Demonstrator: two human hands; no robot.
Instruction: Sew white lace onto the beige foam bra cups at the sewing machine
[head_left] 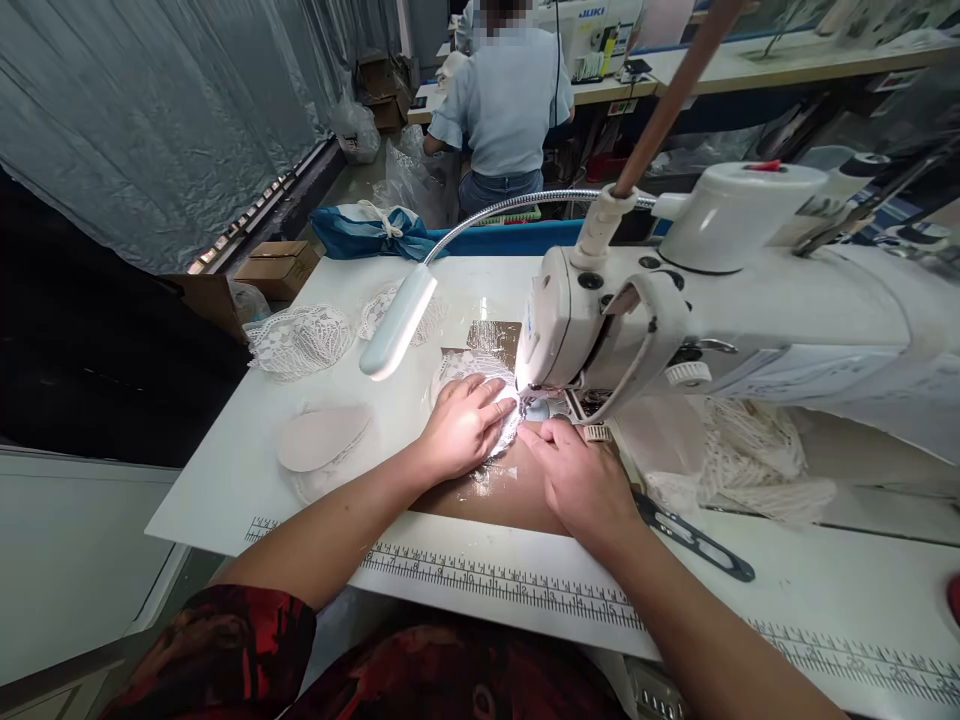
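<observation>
A white lace piece, rounded like a cup, lies under the needle area of the white sewing machine. My left hand rests flat on it, fingers stretched toward the needle. On the near right side of the needle, my right hand has its fingertips closed at the lace's edge; the other fingers curl beneath the palm. Brown tape or board covers the bed under both hands. The presser foot is partly hidden by glare and fingers.
A lamp head hangs over the table. Lace pieces and a beige cup-shaped piece lie left; more lace and a dark slotted metal tool lie right. A ruler strip runs along the front edge. A co-worker sits beyond.
</observation>
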